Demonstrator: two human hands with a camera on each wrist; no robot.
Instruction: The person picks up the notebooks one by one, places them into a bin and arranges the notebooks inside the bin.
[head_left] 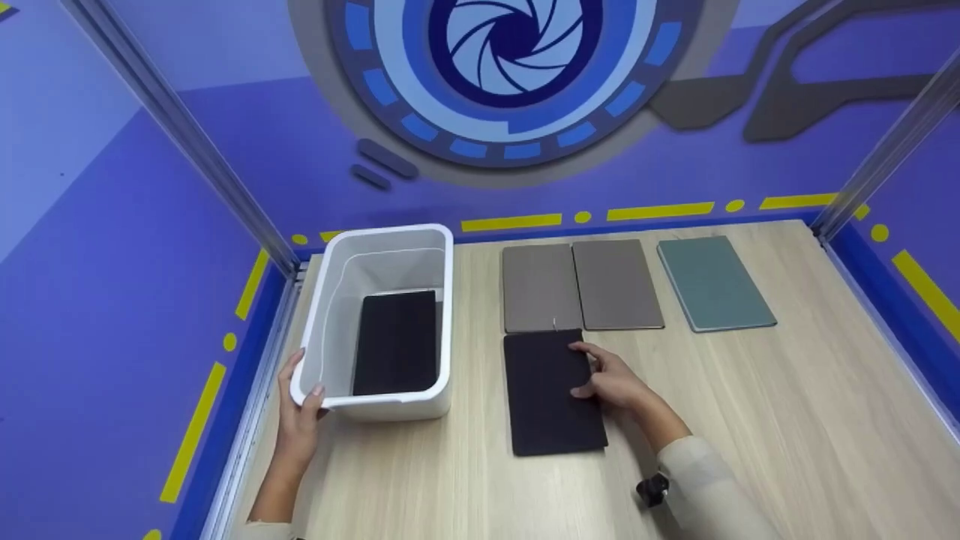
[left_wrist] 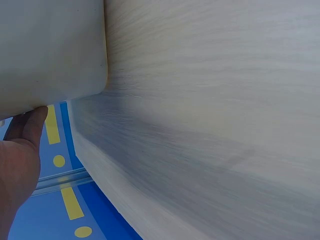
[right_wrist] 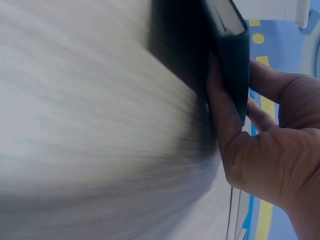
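My right hand (head_left: pixel 619 384) grips a black notebook (head_left: pixel 546 397) by its right side, the thumb on the near part of the cover. In the right wrist view the notebook's spine and page edges (right_wrist: pixel 230 20) show, with fingers on both sides and a dark shadow beneath. My left hand (head_left: pixel 298 427) holds the near left corner of a white plastic bin (head_left: pixel 448 322), thumb on the rim and fingers along the outside. The left wrist view shows part of that hand against the bin wall (left_wrist: pixel 50 55). Inside the bin lies another black notebook (head_left: pixel 397 345).
Two taupe notebooks (head_left: pixel 540 285) lie side by side beyond the held one. A green notebook (head_left: pixel 716 285) lies farther right on the wooden table (head_left: pixel 817 420). Blue and purple panels (head_left: pixel 247 165) with metal corner posts enclose the table at the back and sides.
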